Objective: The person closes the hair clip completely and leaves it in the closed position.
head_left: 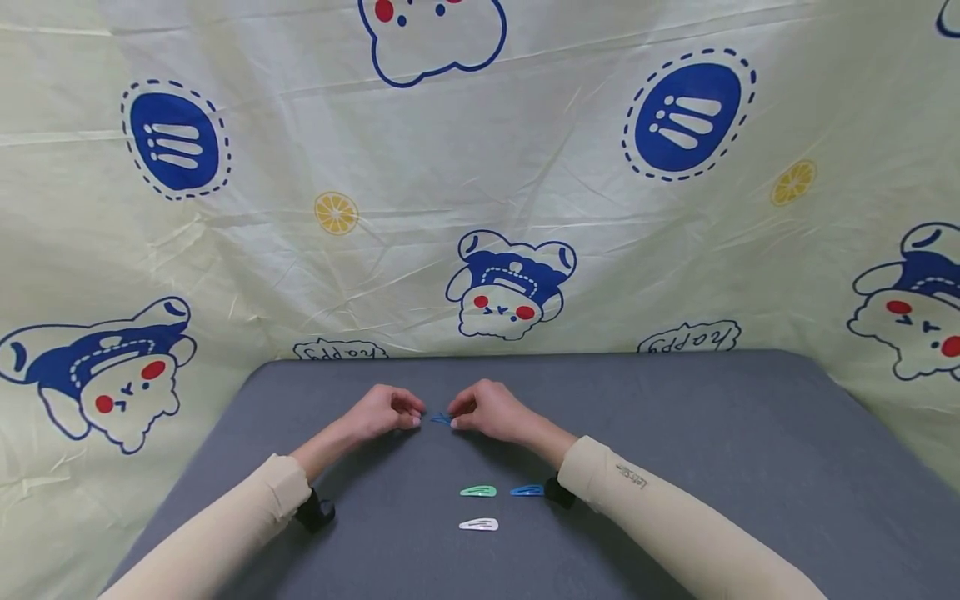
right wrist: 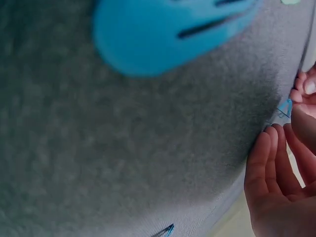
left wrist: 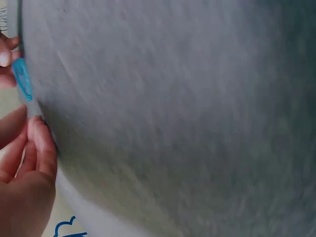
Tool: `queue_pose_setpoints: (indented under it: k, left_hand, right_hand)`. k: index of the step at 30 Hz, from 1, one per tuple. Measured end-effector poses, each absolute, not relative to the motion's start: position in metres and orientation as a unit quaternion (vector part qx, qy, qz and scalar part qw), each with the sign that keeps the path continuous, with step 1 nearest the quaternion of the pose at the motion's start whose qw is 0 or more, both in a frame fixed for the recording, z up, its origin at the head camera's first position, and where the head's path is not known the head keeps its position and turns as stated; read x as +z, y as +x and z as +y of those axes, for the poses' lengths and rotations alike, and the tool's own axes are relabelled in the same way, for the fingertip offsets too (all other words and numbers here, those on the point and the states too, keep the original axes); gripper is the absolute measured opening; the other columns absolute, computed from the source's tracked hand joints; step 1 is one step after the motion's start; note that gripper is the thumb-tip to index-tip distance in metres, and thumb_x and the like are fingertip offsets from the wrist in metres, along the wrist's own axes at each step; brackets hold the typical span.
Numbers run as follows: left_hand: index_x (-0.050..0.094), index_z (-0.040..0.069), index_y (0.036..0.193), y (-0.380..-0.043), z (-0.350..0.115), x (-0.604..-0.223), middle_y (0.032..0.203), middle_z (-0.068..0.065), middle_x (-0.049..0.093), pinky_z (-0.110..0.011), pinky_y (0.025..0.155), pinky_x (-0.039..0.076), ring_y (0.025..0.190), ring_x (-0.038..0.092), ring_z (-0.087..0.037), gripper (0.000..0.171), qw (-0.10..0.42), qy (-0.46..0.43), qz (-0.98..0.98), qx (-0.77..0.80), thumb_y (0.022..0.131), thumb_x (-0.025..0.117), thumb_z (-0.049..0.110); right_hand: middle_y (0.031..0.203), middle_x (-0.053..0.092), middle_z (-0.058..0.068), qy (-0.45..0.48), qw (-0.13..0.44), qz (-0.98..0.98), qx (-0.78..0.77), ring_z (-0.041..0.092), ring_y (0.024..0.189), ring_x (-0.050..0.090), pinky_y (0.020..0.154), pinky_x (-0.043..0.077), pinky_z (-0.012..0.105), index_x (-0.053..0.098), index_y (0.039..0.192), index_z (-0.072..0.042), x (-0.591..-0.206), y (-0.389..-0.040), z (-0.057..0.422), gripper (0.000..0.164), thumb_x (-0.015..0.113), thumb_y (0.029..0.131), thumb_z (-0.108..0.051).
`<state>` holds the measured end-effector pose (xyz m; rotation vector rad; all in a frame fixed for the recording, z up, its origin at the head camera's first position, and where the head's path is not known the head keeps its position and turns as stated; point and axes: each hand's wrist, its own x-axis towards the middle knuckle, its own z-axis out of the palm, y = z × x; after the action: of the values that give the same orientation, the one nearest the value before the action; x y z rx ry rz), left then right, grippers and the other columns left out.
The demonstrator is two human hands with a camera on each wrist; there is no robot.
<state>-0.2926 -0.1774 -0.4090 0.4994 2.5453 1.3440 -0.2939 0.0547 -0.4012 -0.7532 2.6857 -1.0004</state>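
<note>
A blue snap hair clip (head_left: 441,419) is between the two hands near the table's far side, its arms spread apart. My right hand (head_left: 491,411) pinches one end of it between thumb and fingers. To its left, my left hand (head_left: 386,412) is close by with fingers loosely bent, a small gap separating it from the clip. The left wrist view shows the same clip (left wrist: 22,79) by the right hand's fingers, above the left hand (left wrist: 29,168). In the right wrist view the clip (right wrist: 285,108) shows just beyond the right thumb.
Nearer me on the grey table (head_left: 675,467) lie a green hair clip (head_left: 478,492), another blue clip (head_left: 527,491) close to the right wrist camera (head_left: 558,493), and a white clip (head_left: 478,524). A printed cloth (head_left: 480,167) hangs behind the table.
</note>
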Motion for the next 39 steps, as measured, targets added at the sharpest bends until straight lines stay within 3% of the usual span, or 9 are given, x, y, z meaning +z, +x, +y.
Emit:
queue_pose_setpoints:
  k: [11, 28, 39]
  left_hand:
    - [0.070, -0.007, 0.106, -0.308, -0.180, -0.410, 0.080, -0.005, 0.066, -0.027, 0.067, 0.045, 0.072, 0.055, -0.013, 0.025, 0.151, 0.205, 0.858, 0.446, 0.084, 0.074, 0.002]
    - [0.070, -0.006, 0.107, -0.304, -0.184, -0.412, 0.080, -0.003, 0.066, -0.027, 0.071, 0.047, 0.074, 0.056, -0.012, 0.024, 0.157, 0.195, 0.853, 0.458, 0.086, 0.073, 0.003]
    - [0.069, -0.008, 0.108, -0.301, -0.185, -0.409, 0.082, -0.004, 0.067, -0.025, 0.069, 0.047, 0.074, 0.056, -0.010, 0.026, 0.150, 0.207, 0.850, 0.461, 0.086, 0.072, 0.004]
  right_hand:
    - [0.087, 0.070, -0.007, -0.241, 0.080, 0.907, -0.335, 0.013, 0.082, 0.056, 0.072, 0.048, 0.030, 0.078, 0.099, -0.011, -0.406, -0.298, 0.052, 0.013, 0.077, 0.086, -0.014]
    - [0.089, 0.070, -0.006, -0.236, 0.093, 0.909, -0.330, 0.013, 0.085, 0.055, 0.078, 0.046, 0.032, 0.080, 0.090, -0.015, -0.407, -0.305, 0.051, 0.006, 0.078, 0.085, -0.014]
    - [0.074, 0.066, -0.003, -0.241, 0.118, 0.886, -0.377, 0.011, 0.061, 0.056, 0.057, 0.046, 0.024, 0.079, 0.088, -0.012, -0.402, -0.305, 0.057, 0.004, 0.075, 0.088, -0.012]
